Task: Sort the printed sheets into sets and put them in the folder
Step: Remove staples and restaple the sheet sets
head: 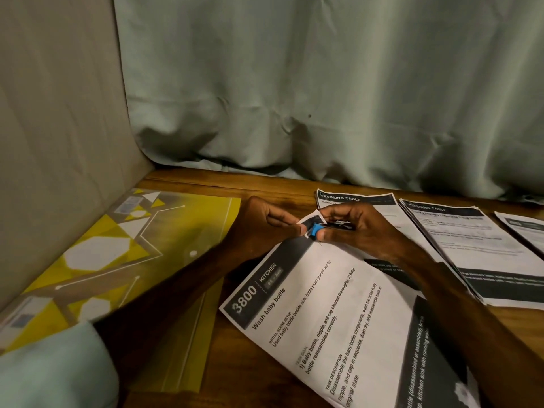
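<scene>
A printed sheet set headed "3800 Kitchen, Wash baby bottle" (332, 313) lies tilted on the wooden table in front of me. At its top corner my left hand (265, 228) pinches the paper, and my right hand (356, 231) grips a small blue and black clip or stapler (316, 229) pressed onto that corner. A yellow patterned folder (141, 260) lies to the left, partly under my left forearm. Two sets headed "Dressing Table" lie behind and to the right: one (353, 198) behind my right hand, one (471, 248) further right.
Another printed sheet (527, 228) shows at the far right edge. A pale green curtain (323, 83) hangs along the back of the table, and a beige panel (59, 128) closes the left side. A light green cloth (56, 369) sits at the lower left.
</scene>
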Demonstrator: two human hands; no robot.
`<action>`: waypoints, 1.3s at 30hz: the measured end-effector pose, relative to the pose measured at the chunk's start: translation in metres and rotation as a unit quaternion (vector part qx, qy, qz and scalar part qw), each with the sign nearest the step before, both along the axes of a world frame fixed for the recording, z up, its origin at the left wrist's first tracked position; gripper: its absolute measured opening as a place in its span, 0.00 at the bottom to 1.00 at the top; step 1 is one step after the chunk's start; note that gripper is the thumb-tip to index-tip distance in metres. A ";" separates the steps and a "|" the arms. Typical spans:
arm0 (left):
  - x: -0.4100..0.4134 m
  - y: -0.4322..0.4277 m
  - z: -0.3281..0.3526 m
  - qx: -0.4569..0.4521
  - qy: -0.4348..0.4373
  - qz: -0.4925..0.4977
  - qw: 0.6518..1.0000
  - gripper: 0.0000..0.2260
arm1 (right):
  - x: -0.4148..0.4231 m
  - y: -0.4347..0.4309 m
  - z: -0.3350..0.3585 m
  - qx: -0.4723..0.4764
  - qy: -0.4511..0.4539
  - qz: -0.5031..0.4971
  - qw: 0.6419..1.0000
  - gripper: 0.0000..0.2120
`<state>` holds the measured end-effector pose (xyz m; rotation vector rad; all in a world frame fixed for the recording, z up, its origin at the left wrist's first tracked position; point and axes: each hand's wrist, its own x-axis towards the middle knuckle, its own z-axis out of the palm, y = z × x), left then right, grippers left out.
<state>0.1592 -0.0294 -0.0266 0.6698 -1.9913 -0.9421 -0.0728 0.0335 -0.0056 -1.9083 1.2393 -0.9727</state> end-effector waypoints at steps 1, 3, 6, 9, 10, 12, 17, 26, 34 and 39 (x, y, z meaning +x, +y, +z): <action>0.000 0.000 0.000 0.005 0.000 -0.005 1.000 0.05 | 0.001 0.000 0.000 -0.003 -0.004 0.000 1.000 0.13; 0.001 0.000 0.001 0.018 0.003 -0.012 1.000 0.03 | 0.002 0.000 -0.001 -0.006 -0.009 -0.003 1.000 0.13; 0.000 0.000 0.001 0.026 0.004 -0.011 1.000 0.04 | 0.001 0.000 0.000 -0.012 0.000 -0.005 1.000 0.12; 0.001 0.002 0.002 0.018 -0.003 -0.007 1.000 0.06 | 0.003 0.002 -0.001 -0.012 -0.012 -0.002 1.000 0.12; 0.001 0.001 0.002 0.016 -0.002 -0.005 1.000 0.06 | 0.004 0.002 -0.002 -0.011 -0.019 0.000 1.000 0.12; 0.002 0.001 0.002 0.023 -0.001 -0.003 1.000 0.06 | 0.004 0.002 -0.003 -0.011 -0.026 -0.001 1.000 0.13; 0.003 0.002 0.005 0.055 -0.015 -0.010 0.998 0.05 | 0.006 0.002 -0.003 -0.014 -0.022 -0.007 1.000 0.11; 0.003 0.006 0.010 0.109 -0.034 -0.014 0.993 0.06 | 0.009 0.005 0.000 -0.020 0.003 0.005 1.000 0.11; 0.005 0.006 0.012 0.125 -0.032 -0.021 0.991 0.06 | 0.012 0.006 -0.002 -0.038 0.017 -0.008 0.999 0.11; 0.005 0.006 0.013 0.140 -0.040 -0.018 0.989 0.07 | 0.011 0.002 -0.005 -0.047 0.026 -0.015 0.998 0.09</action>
